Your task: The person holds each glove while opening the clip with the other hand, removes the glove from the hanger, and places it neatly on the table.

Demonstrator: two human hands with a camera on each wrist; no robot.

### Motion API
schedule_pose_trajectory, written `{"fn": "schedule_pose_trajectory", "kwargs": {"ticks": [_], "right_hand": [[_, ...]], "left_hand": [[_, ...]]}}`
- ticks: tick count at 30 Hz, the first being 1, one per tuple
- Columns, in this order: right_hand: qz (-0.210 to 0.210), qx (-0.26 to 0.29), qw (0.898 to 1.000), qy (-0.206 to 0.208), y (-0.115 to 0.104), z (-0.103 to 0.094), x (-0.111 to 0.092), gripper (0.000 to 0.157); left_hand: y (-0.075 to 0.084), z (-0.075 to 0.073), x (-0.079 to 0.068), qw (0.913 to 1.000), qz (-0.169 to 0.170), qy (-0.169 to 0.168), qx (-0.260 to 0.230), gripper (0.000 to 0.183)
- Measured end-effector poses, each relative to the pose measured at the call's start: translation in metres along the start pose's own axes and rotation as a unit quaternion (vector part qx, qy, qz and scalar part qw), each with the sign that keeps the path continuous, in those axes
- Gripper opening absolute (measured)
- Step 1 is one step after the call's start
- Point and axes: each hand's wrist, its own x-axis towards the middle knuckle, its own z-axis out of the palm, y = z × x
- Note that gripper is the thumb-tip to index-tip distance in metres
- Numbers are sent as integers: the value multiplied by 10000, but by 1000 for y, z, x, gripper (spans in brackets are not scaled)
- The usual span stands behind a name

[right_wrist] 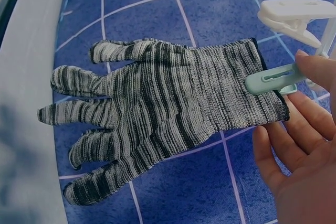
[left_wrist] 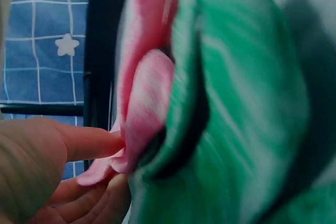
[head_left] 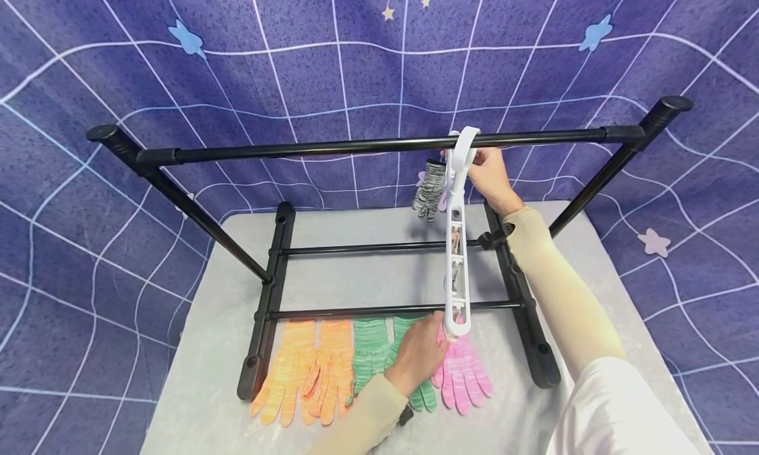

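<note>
A black-and-white striped knit glove (right_wrist: 152,93) hangs by its cuff from a mint-green clip (right_wrist: 270,80) at the far end of a white clip hanger (head_left: 457,244). My right hand (head_left: 491,177) is at that end, thumb and fingers pinching the clip. The hanger's hook loops over the black top bar (head_left: 308,148). Near the hanger's front end, my left hand (head_left: 420,353) pinches the cuff edge of a pink glove (left_wrist: 149,93) between thumb and fingers. Green gloves (left_wrist: 247,103) lie right beside it, partly covered by the left hand in the head view.
Orange gloves (head_left: 290,369) lie side by side on the grey table (head_left: 196,376), left of the green ones. The black rack stands on two long feet (head_left: 265,317), joined by low crossbars (head_left: 367,311). A blue-purple gridded cloth (head_left: 367,66) hangs behind.
</note>
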Motion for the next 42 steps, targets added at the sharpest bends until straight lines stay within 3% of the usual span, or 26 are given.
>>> {"fn": "schedule_pose_trajectory", "kwargs": {"ticks": [6, 13, 20, 25, 30, 37, 42], "right_hand": [[192, -67, 9998, 70, -2, 2, -3, 27], [96, -162, 9998, 40, -2, 3, -3, 30], [159, -33, 9999, 47, -3, 3, -3, 19], [51, 43, 10000, 17, -3, 3, -3, 22], [9, -75, 10000, 59, -3, 2, -2, 20], [80, -158, 9997, 148, -5, 3, -2, 19], [216, -243, 9993, 164, -7, 2, -4, 23]], "left_hand": [[1, 1, -1, 9970, 138, 56, 754, 44], [2, 2, -2, 9908, 299, 161, 1312, 38], [6, -3, -8, 9821, 314, 105, 1854, 46], [10, -10, -11, 9806, 160, -42, 1951, 46], [13, -17, -15, 9806, 89, 61, 1958, 42], [11, -21, -18, 9800, 242, 317, 1949, 37], [10, -29, -22, 9719, 536, 287, 2273, 30]]}}
